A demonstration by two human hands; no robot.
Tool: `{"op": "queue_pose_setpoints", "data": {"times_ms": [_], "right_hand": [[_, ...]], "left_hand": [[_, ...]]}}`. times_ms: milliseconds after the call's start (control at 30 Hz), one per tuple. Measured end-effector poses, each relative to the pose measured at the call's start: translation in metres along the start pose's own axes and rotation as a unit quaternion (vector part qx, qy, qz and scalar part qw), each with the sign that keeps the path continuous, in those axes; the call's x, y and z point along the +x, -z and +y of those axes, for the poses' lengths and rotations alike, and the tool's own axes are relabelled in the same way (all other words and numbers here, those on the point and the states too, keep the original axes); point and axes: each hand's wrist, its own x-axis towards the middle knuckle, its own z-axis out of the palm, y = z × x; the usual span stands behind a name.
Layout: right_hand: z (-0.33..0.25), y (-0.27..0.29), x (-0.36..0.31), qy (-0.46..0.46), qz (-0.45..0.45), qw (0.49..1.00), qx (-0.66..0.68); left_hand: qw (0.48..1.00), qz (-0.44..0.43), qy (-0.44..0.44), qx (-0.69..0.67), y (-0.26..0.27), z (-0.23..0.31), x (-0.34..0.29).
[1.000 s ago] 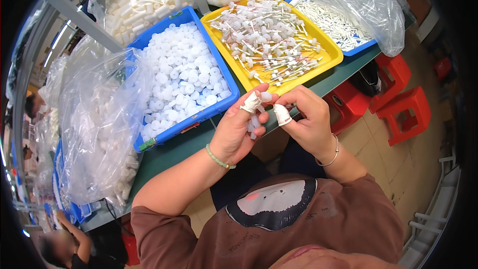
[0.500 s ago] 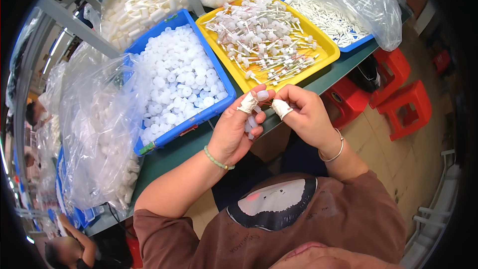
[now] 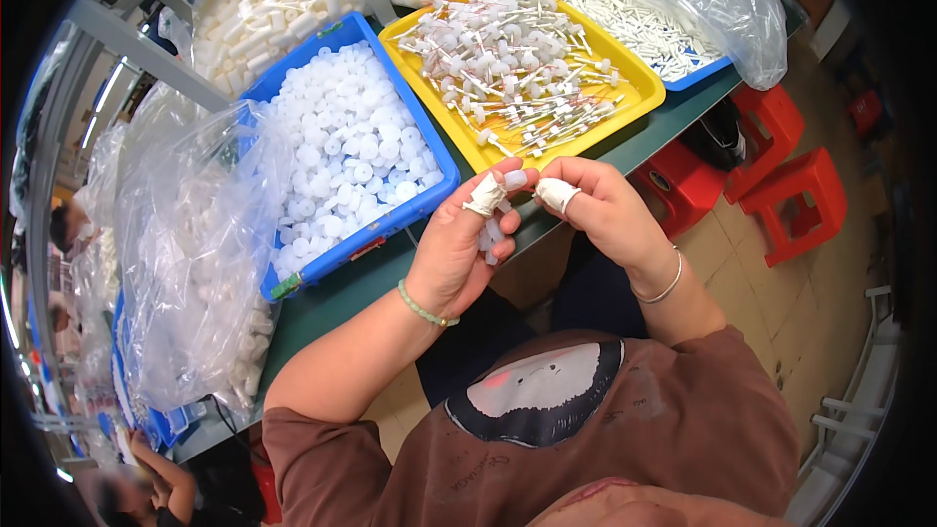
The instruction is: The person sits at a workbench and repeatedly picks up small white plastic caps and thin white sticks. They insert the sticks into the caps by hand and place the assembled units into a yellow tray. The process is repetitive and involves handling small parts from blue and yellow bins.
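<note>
My left hand (image 3: 454, 246) is closed around several translucent white plastic pieces. One plastic piece (image 3: 514, 179) is pinched at the fingertips, and others (image 3: 492, 236) show between the curled fingers. My right hand (image 3: 613, 218) meets it at the fingertips, its thumb and forefinger pressed together; what they grip, if anything, is too small to make out. Both thumbs are wrapped in whitish tape. Just beyond the hands sits a yellow tray (image 3: 641, 102), heaped with white-stemmed parts with translucent discs and thin reddish strands.
To the left a blue tray (image 3: 346, 256) holds many translucent round pieces. Another blue tray (image 3: 705, 81), at the far right, carries short white tubes. Clear plastic bags (image 3: 190, 263) bulge at left and back. Red stools (image 3: 800, 200) stand right of the green table (image 3: 322, 317). Another person is at lower left.
My right hand has shifted slightly up, its thumb and forefinger still pinched near the left fingertips. The left hand keeps its grip on the plastic pieces, almost in place.
</note>
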Motion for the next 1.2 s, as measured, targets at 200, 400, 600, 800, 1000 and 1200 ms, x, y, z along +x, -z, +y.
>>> {"op": "queue_pose_setpoints", "data": {"times_ms": [200, 400, 600, 800, 1000, 1200], "right_hand": [[0.0, -0.005, -0.004, 0.052, 0.08, 0.995, -0.035], [0.019, -0.012, -0.001, 0.275, 0.206, 0.887, -0.309], [0.019, -0.018, 0.002, 0.394, 0.231, 0.746, -0.485], [0.017, -0.016, 0.0, 0.378, 0.236, 0.746, -0.495], [0.017, -0.022, 0.001, 0.367, 0.23, 0.772, -0.465], [0.017, -0.02, -0.002, 0.346, 0.241, 0.762, -0.491]], "left_hand": [[1.0, 0.001, 0.001, -0.012, 0.001, -0.001, -0.001], [1.0, 0.016, 0.007, -0.019, -0.002, 0.001, -0.001], [0.999, 0.015, 0.019, -0.032, -0.001, 0.002, 0.001], [0.999, 0.024, 0.012, -0.028, -0.005, 0.001, -0.002], [0.998, 0.022, 0.015, -0.05, -0.005, 0.003, -0.002], [0.999, 0.011, 0.01, -0.043, -0.004, 0.001, -0.001]]}}
